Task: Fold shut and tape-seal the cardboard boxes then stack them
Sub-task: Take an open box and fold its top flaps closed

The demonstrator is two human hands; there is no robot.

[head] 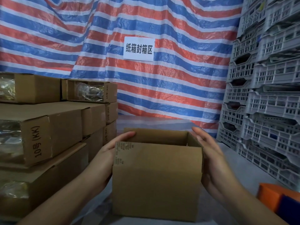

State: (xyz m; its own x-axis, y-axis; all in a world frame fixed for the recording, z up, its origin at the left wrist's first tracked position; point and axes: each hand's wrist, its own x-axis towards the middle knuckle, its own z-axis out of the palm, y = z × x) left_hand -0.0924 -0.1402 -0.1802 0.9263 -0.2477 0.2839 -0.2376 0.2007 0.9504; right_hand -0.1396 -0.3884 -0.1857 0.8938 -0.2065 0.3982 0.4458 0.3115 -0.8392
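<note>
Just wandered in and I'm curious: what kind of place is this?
Most likely a warehouse packing corner: stacked cardboard boxes, grey plastic crates piled high, and a paper sign on a striped tarpaulin wall, which appears to mark a carton-sealing area.

Stacked cartons left, crates right.
</note>
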